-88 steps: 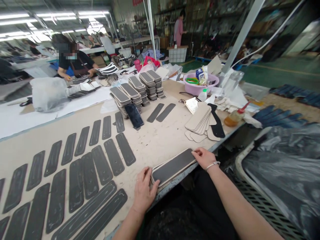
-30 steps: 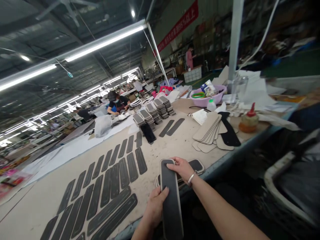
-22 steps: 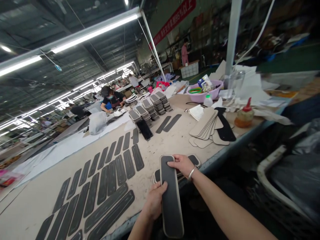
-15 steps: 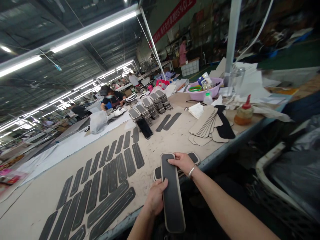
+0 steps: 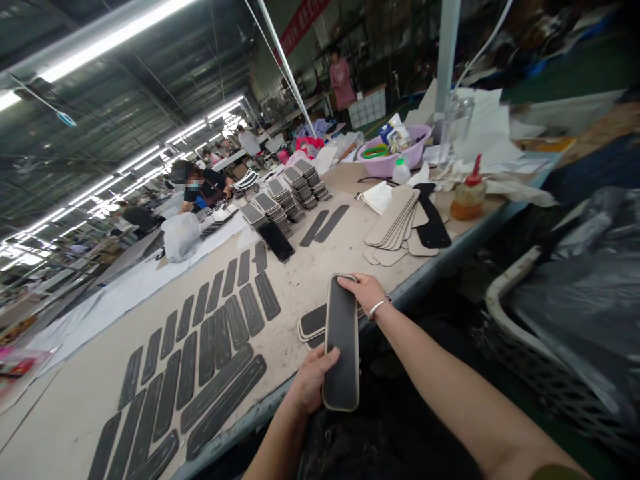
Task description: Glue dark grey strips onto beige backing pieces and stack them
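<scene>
A long dark panel with rounded ends and a beige rim [image 5: 342,343] is held up at the table's front edge, in both hands. My left hand [image 5: 313,381] grips its left side low down, thumb on the dark face. My right hand [image 5: 369,293] pinches its top right corner, with the thumb on the face and the fingers behind. Partly hidden behind it, a few similar rimmed panels [image 5: 311,323] lie on the table. To the left, several dark, glossy-streaked strips [image 5: 187,370] are laid out in rows on the tabletop [image 5: 280,353].
Stacks of rimmed panels [image 5: 280,197] stand farther back, a black phone-like slab [image 5: 277,241] beside them. Fanned beige pieces [image 5: 393,223], a bottle with a red nozzle [image 5: 469,193] and a purple basin [image 5: 397,157] are to the right. A plastic crate [image 5: 520,347] stands beside the table.
The lower end of the held panel has come up and it looks shorter in view. My left hand has slid lower along its side. The whole view has shifted slightly.
</scene>
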Available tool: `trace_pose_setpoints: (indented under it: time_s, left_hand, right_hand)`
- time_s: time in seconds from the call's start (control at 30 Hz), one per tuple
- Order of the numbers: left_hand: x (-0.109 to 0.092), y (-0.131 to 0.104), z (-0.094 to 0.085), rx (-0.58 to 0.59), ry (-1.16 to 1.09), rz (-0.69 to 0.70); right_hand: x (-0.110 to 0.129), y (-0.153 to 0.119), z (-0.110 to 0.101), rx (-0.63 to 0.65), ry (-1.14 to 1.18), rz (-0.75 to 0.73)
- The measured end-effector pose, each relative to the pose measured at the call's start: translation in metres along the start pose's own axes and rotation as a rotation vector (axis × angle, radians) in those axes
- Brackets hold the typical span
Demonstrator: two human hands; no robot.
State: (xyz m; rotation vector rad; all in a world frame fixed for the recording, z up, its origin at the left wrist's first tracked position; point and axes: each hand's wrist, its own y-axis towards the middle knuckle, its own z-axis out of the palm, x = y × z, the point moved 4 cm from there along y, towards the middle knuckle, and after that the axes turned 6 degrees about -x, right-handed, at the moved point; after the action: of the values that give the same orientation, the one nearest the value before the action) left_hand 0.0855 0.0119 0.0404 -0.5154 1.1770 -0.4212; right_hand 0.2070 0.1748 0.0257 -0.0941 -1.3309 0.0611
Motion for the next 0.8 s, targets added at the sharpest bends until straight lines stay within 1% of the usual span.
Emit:
trace_pose_setpoints:
  time_s: [0.1, 0.17, 0.23, 0.37, 0.5, 0.63, 0.7, 0.8]
  left_hand:
    - [0.008, -0.005, -0.005, 0.024, 0.056, -0.037]
    - [0.013, -0.008, -0.008, 0.008, 0.109, -0.052]
    - [0.015, -0.010, -0.011, -0.023, 0.142, -0.055]
    - [0.017, -0.009, -0.014, -0.091, 0.159, -0.014]
    - [0.014, -0.006, -0.018, -0.152, 0.194, 0.013]
    - [0.002, -0.001, -0.025, -0.198, 0.241, 0.015]
    - [-0.011, 0.004, -0.029, -0.220, 0.286, 0.054]
    - [-0.034, 0.013, -0.035, -0.244, 0.380, 0.152]
  right_hand:
    - [0.001, 0.011, -0.014, -0.104, 0.002, -0.032]
    - [0.002, 0.017, -0.022, -0.164, 0.021, -0.043]
    - [0.002, 0.021, -0.028, -0.197, 0.054, -0.038]
    - [0.005, 0.022, -0.035, -0.200, 0.105, -0.015]
    - [0.014, 0.019, -0.042, -0.173, 0.070, -0.076]
    - [0.027, 0.017, -0.048, -0.198, -0.105, -0.130]
    - [0.033, 0.017, -0.052, -0.240, -0.236, -0.179]
    - [0.040, 0.019, -0.057, -0.293, -0.440, -0.281]
